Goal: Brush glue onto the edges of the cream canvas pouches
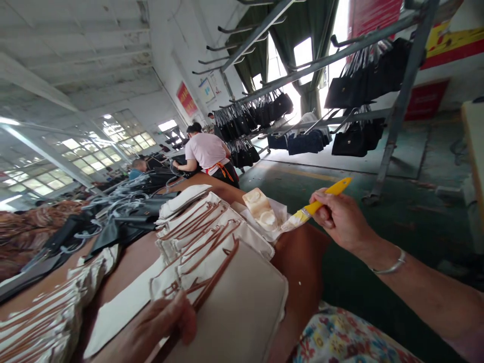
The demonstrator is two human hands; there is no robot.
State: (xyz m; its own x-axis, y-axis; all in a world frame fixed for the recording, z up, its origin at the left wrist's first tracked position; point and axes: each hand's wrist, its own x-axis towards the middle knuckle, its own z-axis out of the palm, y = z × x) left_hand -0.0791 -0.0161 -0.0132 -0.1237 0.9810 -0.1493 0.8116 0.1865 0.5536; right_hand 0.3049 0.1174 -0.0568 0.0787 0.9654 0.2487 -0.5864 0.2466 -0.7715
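Observation:
My right hand [342, 219] grips a paintbrush [315, 204] by its yellow handle. White stuff coats the bristles, which are beside a pale tub [260, 206] smeared with white paste at the table's edge. My left hand [162, 322] is closed on the brown strap [217, 277] of an off-white bag piece [230, 302] lying nearest me. Behind it, several more off-white pieces [200, 217] with brown straps lie overlapped in a row. My left fingertips are partly blurred.
On the left lie another pile of off-white pieces [49, 317] and black bags [121, 222] with pale cords. The brown table [302, 257] drops off at right to a green floor. A metal rack [401, 96] carries black bags. A co-worker [207, 151] bends over the table's far end.

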